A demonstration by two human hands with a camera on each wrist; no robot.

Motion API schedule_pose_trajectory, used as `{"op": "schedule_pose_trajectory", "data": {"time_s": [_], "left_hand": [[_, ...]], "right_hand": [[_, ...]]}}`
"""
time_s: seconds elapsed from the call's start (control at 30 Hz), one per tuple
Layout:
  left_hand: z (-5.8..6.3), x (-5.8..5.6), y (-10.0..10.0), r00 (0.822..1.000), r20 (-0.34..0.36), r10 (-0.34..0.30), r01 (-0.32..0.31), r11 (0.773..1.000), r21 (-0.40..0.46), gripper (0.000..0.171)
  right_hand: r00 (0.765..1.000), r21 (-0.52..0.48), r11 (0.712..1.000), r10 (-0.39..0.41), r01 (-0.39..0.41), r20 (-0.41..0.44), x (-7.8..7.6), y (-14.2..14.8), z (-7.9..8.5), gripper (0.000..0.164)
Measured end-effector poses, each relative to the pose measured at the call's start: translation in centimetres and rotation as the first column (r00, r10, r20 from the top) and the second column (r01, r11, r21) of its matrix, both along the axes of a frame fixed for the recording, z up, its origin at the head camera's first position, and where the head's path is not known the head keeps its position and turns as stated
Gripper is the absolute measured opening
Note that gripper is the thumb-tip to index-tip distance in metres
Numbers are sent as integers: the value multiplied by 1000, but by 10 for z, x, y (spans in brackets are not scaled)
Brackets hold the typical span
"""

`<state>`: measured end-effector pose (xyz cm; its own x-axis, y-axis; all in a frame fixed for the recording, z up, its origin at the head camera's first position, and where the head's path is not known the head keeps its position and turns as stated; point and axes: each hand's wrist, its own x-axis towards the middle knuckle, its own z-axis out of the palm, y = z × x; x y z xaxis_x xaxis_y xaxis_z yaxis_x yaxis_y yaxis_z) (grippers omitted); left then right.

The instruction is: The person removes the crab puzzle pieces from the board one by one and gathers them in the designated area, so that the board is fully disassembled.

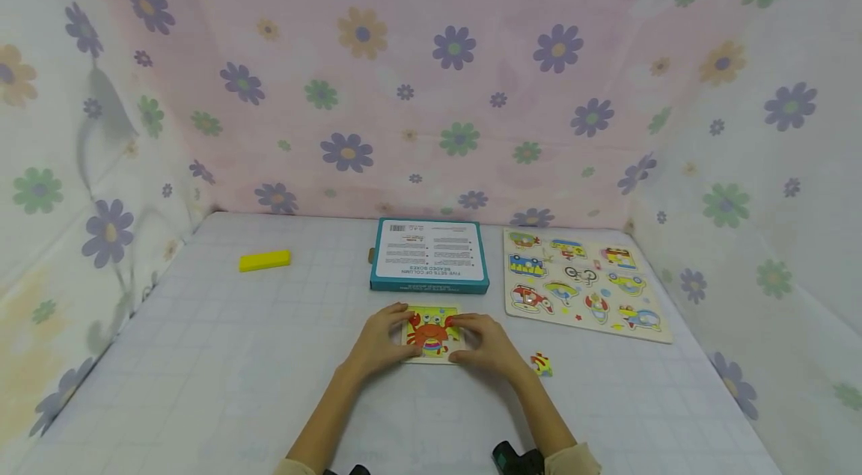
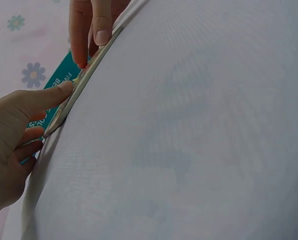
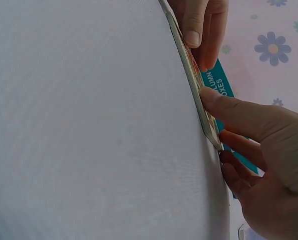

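Note:
A small crab jigsaw puzzle [image 1: 431, 335] in a pale tray lies on the table between both hands, its red crab on a green ground. From the left, my left hand [image 1: 379, 340] holds it, index finger near the top corner and thumb on the lower edge. My right hand [image 1: 490, 344] holds the opposite side in the same way. In the left wrist view the left thumb [image 2: 64, 88] rests on the tray's rim. The right thumb [image 3: 209, 96] lies over the rim in the right wrist view. One loose jigsaw piece [image 1: 541, 364], yellow and red, lies beside the right wrist.
A teal and white box [image 1: 431, 254] lies just behind the puzzle. To the right is a wooden board [image 1: 586, 284] with several vehicle pictures. A yellow block [image 1: 265, 260] sits at the left. Flowered cloth [image 1: 417, 108] hangs at the back and sides.

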<state>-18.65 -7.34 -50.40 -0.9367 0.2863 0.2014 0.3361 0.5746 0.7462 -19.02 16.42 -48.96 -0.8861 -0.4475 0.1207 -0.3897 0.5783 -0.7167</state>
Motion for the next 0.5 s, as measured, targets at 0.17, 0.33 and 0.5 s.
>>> {"op": "schedule_pose_trajectory", "data": {"time_s": [0.17,0.33,0.5], "left_hand": [[1,1,1,999,30,-31,31,1000,-4,76],[1,1,3,999,9,-49,49,997,-59,87],[1,0,3,998,31,-46,49,996,-81,90]], "right_hand": [[1000,15,1000,8,-8,-29,1,-1,1,50],[998,14,1000,2,-2,-57,1,-3,0,42],[997,-18,1000,-9,8,-81,1,-4,-2,34]]}}
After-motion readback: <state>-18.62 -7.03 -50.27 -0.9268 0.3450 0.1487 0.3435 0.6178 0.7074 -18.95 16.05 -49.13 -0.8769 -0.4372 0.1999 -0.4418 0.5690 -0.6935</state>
